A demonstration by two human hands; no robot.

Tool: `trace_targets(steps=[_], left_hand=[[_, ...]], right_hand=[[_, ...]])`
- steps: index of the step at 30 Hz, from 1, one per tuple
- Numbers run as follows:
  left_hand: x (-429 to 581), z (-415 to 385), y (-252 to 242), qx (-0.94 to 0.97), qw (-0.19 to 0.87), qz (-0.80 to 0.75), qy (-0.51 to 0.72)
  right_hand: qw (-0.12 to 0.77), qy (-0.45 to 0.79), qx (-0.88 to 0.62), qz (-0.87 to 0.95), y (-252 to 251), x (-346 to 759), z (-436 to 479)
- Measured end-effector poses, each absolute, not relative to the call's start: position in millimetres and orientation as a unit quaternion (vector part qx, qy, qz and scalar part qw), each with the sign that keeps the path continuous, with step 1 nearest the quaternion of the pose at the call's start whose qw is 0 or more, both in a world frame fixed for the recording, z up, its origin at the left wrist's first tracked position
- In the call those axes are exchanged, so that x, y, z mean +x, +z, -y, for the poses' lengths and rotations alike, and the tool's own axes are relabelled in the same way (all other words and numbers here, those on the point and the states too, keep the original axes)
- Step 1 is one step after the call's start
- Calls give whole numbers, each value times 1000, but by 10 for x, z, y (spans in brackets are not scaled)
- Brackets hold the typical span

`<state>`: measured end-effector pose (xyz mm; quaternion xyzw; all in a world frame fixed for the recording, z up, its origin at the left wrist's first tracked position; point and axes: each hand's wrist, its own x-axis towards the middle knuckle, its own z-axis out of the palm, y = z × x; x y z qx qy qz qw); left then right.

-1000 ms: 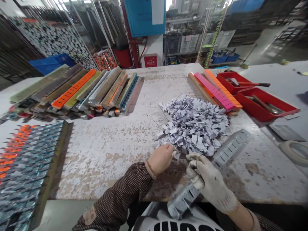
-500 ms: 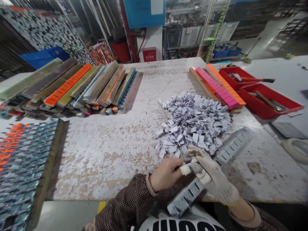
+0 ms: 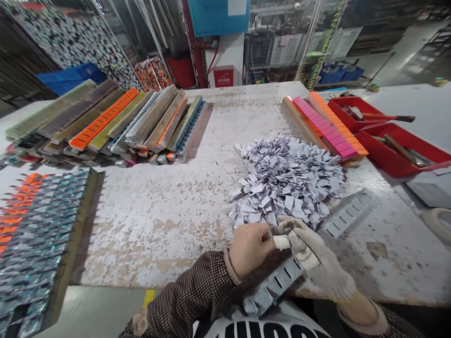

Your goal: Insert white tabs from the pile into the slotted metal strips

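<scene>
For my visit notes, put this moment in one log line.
right hand: gloved, at end of bar | left hand: bare, beside right hand | white pieces: heaped beyond both

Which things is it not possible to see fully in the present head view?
Head view: whether left hand and gloved right hand pinch anything; fingers cover it.
Head view: far end of grey slotted block; the gloved right hand hides it.
Head view: tape roll; right edge cuts it.
Head view: shirt lettering; bottom edge cuts it.
</scene>
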<state>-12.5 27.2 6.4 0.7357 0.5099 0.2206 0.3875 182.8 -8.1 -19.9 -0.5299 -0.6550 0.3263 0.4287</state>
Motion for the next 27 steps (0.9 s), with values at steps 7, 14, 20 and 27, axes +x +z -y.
trace_targets(steps=[7,14,20,27], left_hand=[[-126,-153,82,807,326,-463,168],[-222,-143,72,799,221,-539,150],[-168,-131,77,791,352,-473,163],[-93,-41,33,779,340,-495,182]], right_hand=[[421,304,-500,693,-205,1813,78],[403,180,-488,753,-130,1727,110],[401,160,-473,768,-184,1748,124],[402,161,-462,774,-153,1753,81]])
